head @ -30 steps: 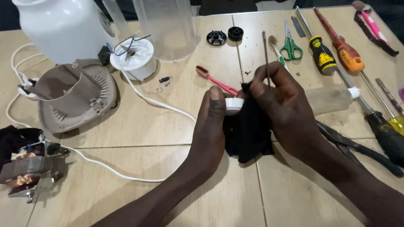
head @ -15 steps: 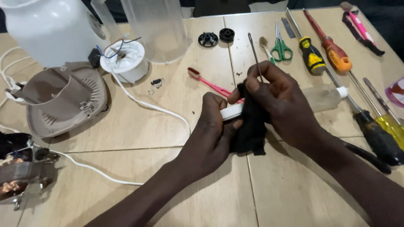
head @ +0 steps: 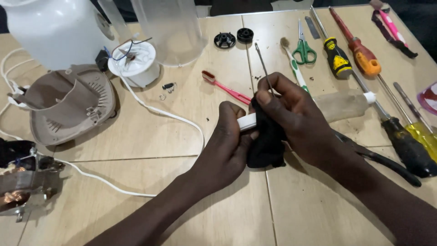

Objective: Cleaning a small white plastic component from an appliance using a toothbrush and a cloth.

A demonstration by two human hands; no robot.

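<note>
- Near the middle of the counter [head: 136, 136], the left hand [head: 230, 146] and the right hand [head: 296, 118] meet over a small white part [head: 247, 122] and a black cloth [head: 268, 141].
- Left grip: fingers closed around the white part, thumb on top; the part's far end disappears under the cloth.
- Right grip: closed on the black cloth, pressing it against the white part; a thin metal pick [head: 263, 68] rises from between its fingers and points away from the person.
- Just behind the hands lies a red toothbrush [head: 226, 87], its handle running under the left thumb.
- Beside the right hand lies a white and green toothbrush [head: 293, 64], and a clear plastic bottle [head: 341, 104] lies on its side touching the right wrist area.
- Black-handled pliers [head: 387, 161] stick out from under the right forearm.
- Further right lie green scissors [head: 304, 48], a black and yellow screwdriver [head: 336, 57], an orange screwdriver [head: 362, 57] and more screwdrivers.
- Two black round parts [head: 234, 38] sit at the far edge.
- On the left stand a white appliance body [head: 54, 32], a clear jar [head: 170, 29], a white round housing [head: 134, 61] with wires, a beige base cover [head: 68, 107] and a bare motor [head: 22, 180], with a white cord [head: 173, 118] looping between them.
</note>
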